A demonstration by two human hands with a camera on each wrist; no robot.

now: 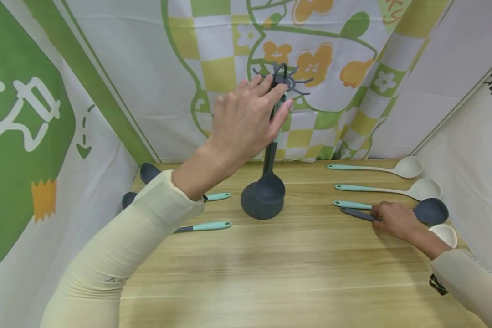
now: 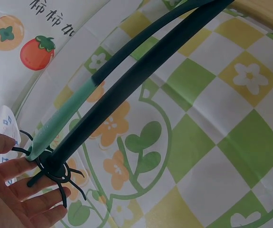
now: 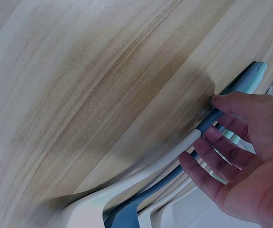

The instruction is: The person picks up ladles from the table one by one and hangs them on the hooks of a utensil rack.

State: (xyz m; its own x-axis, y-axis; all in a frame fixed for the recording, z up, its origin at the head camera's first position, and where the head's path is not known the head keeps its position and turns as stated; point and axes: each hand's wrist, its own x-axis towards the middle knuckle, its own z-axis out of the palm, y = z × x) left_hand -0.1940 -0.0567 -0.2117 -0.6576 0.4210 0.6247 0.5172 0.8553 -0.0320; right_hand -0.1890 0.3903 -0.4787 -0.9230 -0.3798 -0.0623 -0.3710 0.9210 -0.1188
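Observation:
My left hand (image 1: 243,114) is raised at the top of a dark utensil stand (image 1: 254,209), fingers extended against its ring of hooks (image 2: 55,168). A dark ladle (image 1: 270,187) with a mint handle (image 2: 67,116) hangs from that ring, its bowl low in front of the round base. At the right of the table, my right hand (image 1: 397,221) pinches the dark handle (image 1: 357,213) of a white ladle (image 1: 443,235) between thumb and fingers. Directly behind it lies a dark ladle (image 1: 431,211) with a mint handle.
Two white ladles with mint handles, one (image 1: 408,167) farther back than the other (image 1: 426,189), lie at the right. Dark utensils (image 1: 149,172) with mint handles (image 1: 211,226) lie at the left, partly behind my left sleeve. A patterned curtain (image 1: 217,77) hangs behind the wooden table (image 1: 287,282).

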